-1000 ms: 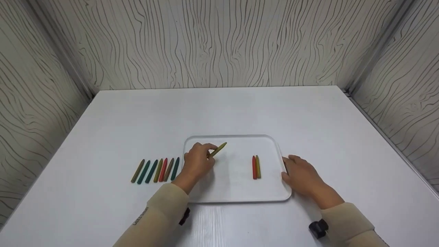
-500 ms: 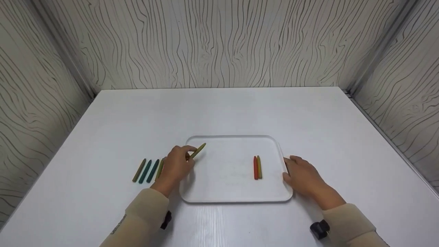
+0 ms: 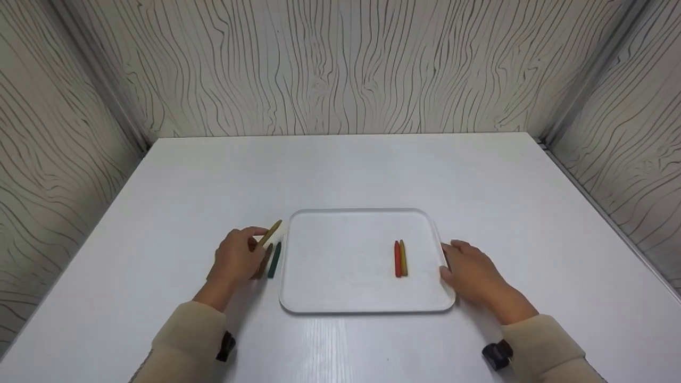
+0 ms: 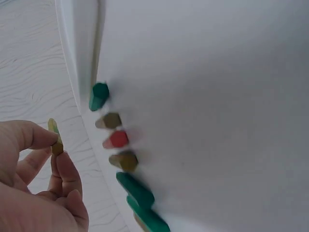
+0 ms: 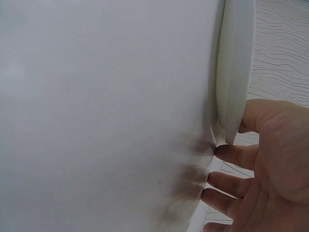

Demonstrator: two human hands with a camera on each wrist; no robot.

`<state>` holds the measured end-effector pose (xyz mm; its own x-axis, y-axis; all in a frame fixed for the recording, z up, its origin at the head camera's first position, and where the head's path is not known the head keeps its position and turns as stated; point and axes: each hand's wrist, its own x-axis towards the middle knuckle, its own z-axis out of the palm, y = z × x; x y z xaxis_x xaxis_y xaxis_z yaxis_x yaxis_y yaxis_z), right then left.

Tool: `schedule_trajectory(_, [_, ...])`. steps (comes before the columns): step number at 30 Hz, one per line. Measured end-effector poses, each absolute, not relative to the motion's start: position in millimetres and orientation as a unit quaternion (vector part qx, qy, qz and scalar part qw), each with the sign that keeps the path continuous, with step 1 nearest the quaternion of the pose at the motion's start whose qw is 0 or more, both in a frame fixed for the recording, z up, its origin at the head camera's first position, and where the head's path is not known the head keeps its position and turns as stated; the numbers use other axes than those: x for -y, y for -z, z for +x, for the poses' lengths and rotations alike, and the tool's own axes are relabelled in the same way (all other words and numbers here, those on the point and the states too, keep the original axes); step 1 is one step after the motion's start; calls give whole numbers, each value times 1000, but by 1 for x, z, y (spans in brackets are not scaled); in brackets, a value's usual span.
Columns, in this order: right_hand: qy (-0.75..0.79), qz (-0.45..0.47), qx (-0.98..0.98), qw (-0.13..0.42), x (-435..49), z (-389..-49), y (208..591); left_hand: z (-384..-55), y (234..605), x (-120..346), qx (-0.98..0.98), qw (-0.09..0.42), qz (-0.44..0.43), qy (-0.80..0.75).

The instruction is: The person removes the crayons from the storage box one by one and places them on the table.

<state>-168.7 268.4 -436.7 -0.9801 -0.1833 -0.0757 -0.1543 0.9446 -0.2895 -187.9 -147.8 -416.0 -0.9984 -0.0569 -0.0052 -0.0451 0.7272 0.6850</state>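
My left hand pinches an olive-yellow crayon between thumb and fingers, its tip slanting up and away to the right. It hovers over a row of crayons on the table and hides most of them in the head view. A green crayon and a brown crayon show beside it. In the left wrist view the row includes a red crayon. My right hand holds the right rim of a white tray, thumb and fingers at its edge. Inside the tray lie a red crayon and an olive-yellow crayon, side by side.
The white table reaches back to a wood-grain patterned panel, with similar panels on both sides. The row of crayons lies just left of the tray's left rim.
My left hand has moved left with the olive-yellow crayon, from over the tray to above the crayon row. The right hand stays at the tray's right rim.
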Motion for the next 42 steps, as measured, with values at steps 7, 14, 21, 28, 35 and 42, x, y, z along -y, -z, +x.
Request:
schedule_trajectory(7, [141, -86, -985, 49, -268, -168, 437, -182, 415, 172, 931, 18, 45, 362])
schedule_trajectory(14, [142, -87, -985, 46, -268, -169, 437, -176, 415, 194, 933, 31, 52, 356])
schedule_trajectory(21, [144, -89, -985, 44, -268, -168, 436, -169, 419, 215, 935, 25, 74, 347])
schedule_trajectory(28, [138, -95, -985, 36, -268, -167, 435, -163, 423, 230, 936, 20, 82, 342])
schedule_trajectory(35, [133, -95, -986, 37, -267, -168, 436, -158, 428, 236, 932, 4, 100, 350])
schedule_trajectory(42, [130, -96, -986, 36, -267, -169, 436, -158, 429, 239, 929, -18, 106, 354])
